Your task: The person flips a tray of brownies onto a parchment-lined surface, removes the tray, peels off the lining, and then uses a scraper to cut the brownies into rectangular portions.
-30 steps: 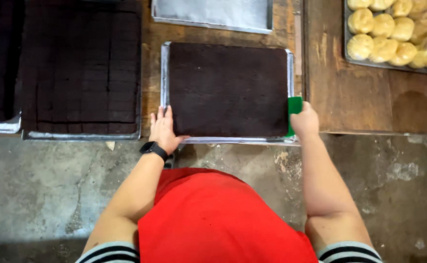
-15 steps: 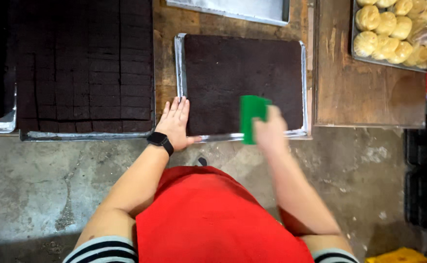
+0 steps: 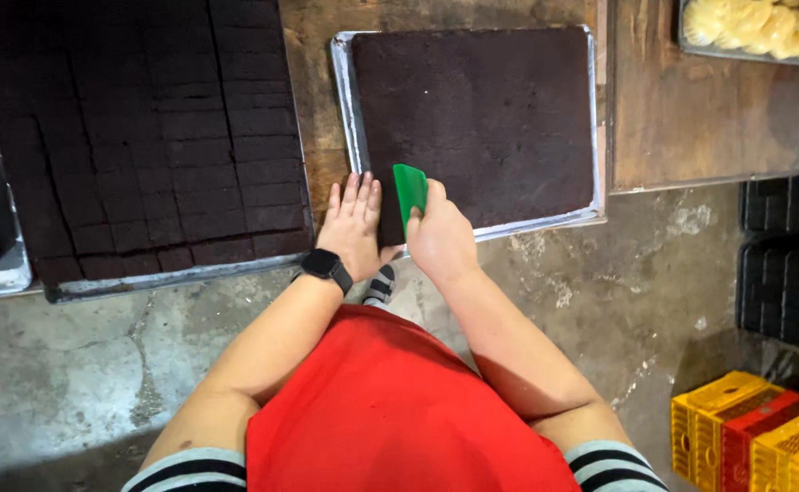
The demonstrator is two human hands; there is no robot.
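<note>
The right hand pinches a green scraper at the brownie slab's near-left corner, within its metal tray. The left hand lies alongside, fingers flat and together. A slip might gouge the slab or nick those fingers.

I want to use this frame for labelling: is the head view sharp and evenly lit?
Head view: the green scraper and both hands are sharp; the uncut dark cake keeps surface texture; the pale buns top right are washed out; the left tray's cut cake sits dim, its score lines faint.
</note>
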